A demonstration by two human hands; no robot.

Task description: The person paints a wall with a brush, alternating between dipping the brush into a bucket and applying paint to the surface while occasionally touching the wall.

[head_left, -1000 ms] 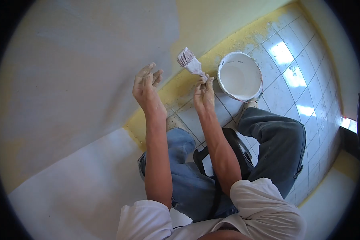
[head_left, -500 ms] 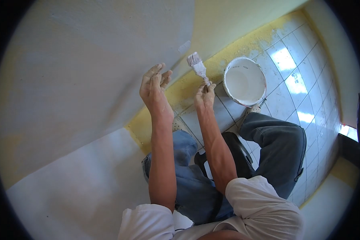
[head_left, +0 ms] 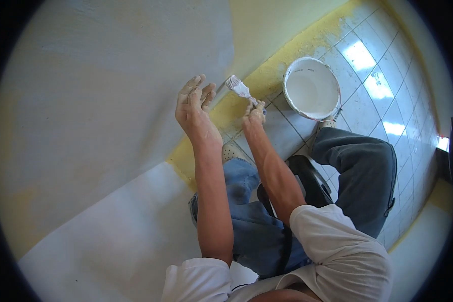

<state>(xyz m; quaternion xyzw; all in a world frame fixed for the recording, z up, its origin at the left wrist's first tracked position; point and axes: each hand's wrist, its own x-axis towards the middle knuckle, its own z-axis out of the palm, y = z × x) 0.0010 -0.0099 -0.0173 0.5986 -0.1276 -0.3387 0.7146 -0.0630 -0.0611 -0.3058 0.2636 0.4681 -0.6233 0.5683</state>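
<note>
My right hand (head_left: 255, 114) is closed on the handle of a paintbrush (head_left: 242, 91). White paint coats the bristles, which point up and left toward the painted wall (head_left: 110, 90). Raised in front of that wall, my left hand (head_left: 194, 111) holds nothing, its fingers apart and slightly curled. Smudges of paint or dust mark the fingers of both hands. To the right of the brush stands a white bucket (head_left: 289, 98) with whitish paint inside and smears around its rim.
Yellow border (head_left: 287, 56) with flaking white patches runs along the wall's foot. Pale tiles (head_left: 360, 108) cover the floor. My legs in jeans (head_left: 360, 161) are bent around a dark seat (head_left: 309, 176), and my shoes (head_left: 232, 152) stand close to the wall and the bucket.
My right hand has turned the paintbrush so its bristles tip further left, toward the wall. My left hand keeps nearly the same pose. The whole view has shifted slightly.
</note>
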